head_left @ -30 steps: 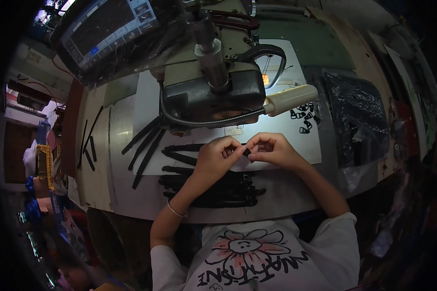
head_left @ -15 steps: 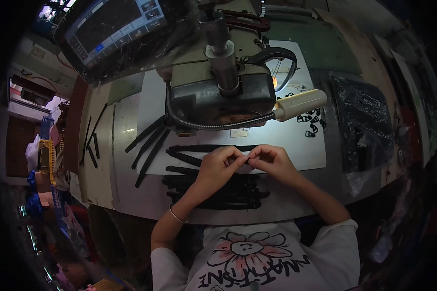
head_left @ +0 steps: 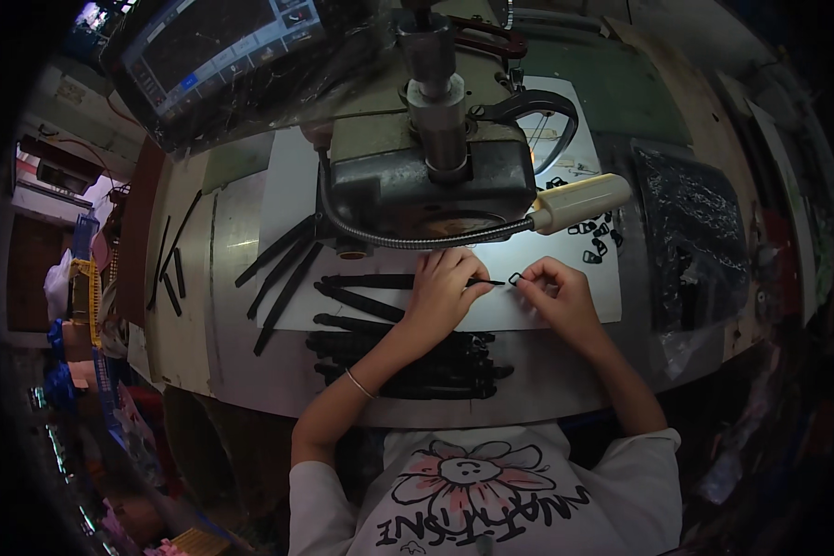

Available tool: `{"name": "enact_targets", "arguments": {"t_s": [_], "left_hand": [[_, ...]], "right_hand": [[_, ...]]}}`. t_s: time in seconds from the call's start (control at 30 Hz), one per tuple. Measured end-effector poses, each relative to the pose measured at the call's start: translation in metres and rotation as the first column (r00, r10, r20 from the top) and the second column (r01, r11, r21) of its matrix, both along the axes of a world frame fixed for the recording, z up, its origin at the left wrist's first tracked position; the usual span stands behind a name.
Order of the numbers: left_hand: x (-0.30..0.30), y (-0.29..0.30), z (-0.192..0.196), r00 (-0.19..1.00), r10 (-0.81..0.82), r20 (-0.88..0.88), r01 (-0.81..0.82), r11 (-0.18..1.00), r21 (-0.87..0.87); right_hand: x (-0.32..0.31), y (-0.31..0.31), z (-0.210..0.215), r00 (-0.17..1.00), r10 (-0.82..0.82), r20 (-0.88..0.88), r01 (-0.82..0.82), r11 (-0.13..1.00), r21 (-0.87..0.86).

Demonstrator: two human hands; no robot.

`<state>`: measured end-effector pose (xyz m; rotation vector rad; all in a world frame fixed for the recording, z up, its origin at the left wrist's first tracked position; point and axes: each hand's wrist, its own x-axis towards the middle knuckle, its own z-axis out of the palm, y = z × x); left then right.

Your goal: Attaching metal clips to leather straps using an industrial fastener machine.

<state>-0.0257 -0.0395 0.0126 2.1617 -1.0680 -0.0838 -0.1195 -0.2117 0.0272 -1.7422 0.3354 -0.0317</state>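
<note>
My left hand (head_left: 445,289) is closed on the end of a black strap (head_left: 366,281), whose thin tip pokes out to the right of my fingers. Between the thumb and forefinger of my right hand (head_left: 558,295) is a small black buckle (head_left: 515,278), shaped like an open ring. A narrow gap parts the strap tip from the buckle. Below my left wrist lies a thick pile of black straps (head_left: 408,366). The head of a sewing machine (head_left: 431,190) stands just beyond my hands.
More loose buckles (head_left: 600,243) lie on the white sheet (head_left: 584,301) at the right. A cream-coloured lamp (head_left: 582,202) on a bendy metal neck hangs over it. Single straps (head_left: 283,296) lie at the left, under a screen (head_left: 218,56). A clear plastic bag (head_left: 695,241) rests far right.
My hands were together at the strap end and have come apart. The right hand has moved right, with the buckle now showing in it; the left has turned over the strap.
</note>
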Motion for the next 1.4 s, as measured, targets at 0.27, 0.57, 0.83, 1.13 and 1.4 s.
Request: {"name": "enact_targets", "arguments": {"t_s": [0.27,0.57,0.83,1.13,1.4], "left_hand": [[0.004,0.000,-0.003,0.924,0.061,-0.378,-0.132,0.977,-0.166],[0.004,0.003,-0.006,0.966,0.009,-0.259,-0.073,0.968,-0.238],[-0.001,0.002,-0.009,0.999,0.049,-0.019,-0.052,0.977,-0.205],[-0.007,0.005,-0.006,0.986,0.012,0.165,0.009,0.992,-0.126],[-0.008,0.005,-0.005,0.987,0.120,0.109,-0.105,0.986,-0.128]], "right_hand": [[0.009,0.025,-0.005,0.948,-0.006,0.317,0.166,0.862,-0.480],[0.011,0.030,-0.010,0.926,0.026,0.376,0.234,0.742,-0.628],[0.011,0.034,-0.016,0.900,0.089,0.426,0.223,0.747,-0.627],[0.009,0.038,-0.020,0.896,0.141,0.420,0.191,0.733,-0.653],[0.010,0.044,-0.023,0.861,0.185,0.474,0.195,0.741,-0.643]]}}
